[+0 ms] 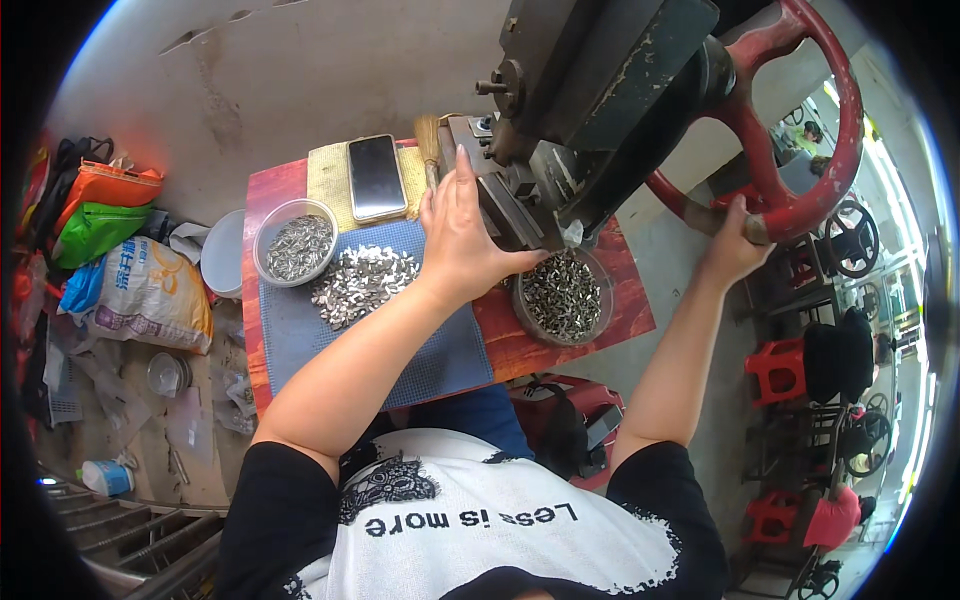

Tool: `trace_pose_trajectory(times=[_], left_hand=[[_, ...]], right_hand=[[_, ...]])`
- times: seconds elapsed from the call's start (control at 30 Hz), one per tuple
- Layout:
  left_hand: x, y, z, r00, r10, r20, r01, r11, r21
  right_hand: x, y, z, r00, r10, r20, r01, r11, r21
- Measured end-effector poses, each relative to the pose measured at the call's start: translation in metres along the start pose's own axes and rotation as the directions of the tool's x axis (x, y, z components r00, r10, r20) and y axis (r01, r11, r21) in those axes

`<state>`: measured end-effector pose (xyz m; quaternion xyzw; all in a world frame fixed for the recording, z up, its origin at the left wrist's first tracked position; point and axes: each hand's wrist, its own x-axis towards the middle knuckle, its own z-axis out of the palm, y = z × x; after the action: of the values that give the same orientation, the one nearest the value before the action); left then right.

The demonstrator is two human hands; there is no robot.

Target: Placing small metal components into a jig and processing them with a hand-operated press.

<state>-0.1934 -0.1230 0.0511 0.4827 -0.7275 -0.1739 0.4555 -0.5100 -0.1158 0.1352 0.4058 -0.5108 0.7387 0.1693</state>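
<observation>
Handwheel (850, 120) of the press (630, 75) gripped at its lower rim, right hand's (738, 248) fingers curled round, likely for leverage. Left hand (462, 232) beside press bed, thumb and forefinger wide; cannot tell what the curled fingers hold. Loose pieces (365, 285) on mat (440, 345), presumably for short reach; tub (607, 322) close to table's (635, 310) front edge, bare mat leaving room nearer the body.

1. Press handwheel (757, 150): painted metal, glossy, chipped and worn in patches.
2. Press body (635, 70): painted metal, dull, scuffed.
3. Small parts (300, 248): shiny bare metal.
4. Bowl (263, 243): smooth translucent plastic.
5. Mat (440, 345): matt, finely textured mesh.
6. Counter (630, 290): glossy, wood-grain surface.
7. Smartphone (376, 177): smooth, glossy screen.
8. Cloth (325, 190): rough, coarse weave.
</observation>
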Motion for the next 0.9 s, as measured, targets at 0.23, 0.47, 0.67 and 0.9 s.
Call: trace_pose_trajectory(times=[0.23, 0.47, 0.67, 0.9], left_hand=[[-0.006, 0.034, -0.007, 0.909, 0.414, -0.042, -0.412, 0.91, 0.044], [-0.031, 0.054, 0.017, 0.85, 0.497, 0.175, -0.503, 0.864, -0.015], [-0.039, 0.058, -0.008, 0.883, 0.435, 0.176, -0.459, 0.878, 0.133], [-0.045, 0.03, -0.055, 0.961, -0.042, 0.273, -0.084, 0.899, 0.431]], right_hand=[[-0.079, -0.031, -0.05, 0.663, 0.625, 0.413, -0.657, 0.75, -0.079], [-0.125, -0.063, -0.057, 0.228, 0.552, 0.802, -0.742, 0.632, -0.224], [-0.125, -0.056, -0.056, 0.355, 0.554, 0.753, -0.44, 0.81, -0.388], [-0.133, -0.04, -0.041, 0.469, 0.351, 0.81, -0.124, 0.935, -0.333]])
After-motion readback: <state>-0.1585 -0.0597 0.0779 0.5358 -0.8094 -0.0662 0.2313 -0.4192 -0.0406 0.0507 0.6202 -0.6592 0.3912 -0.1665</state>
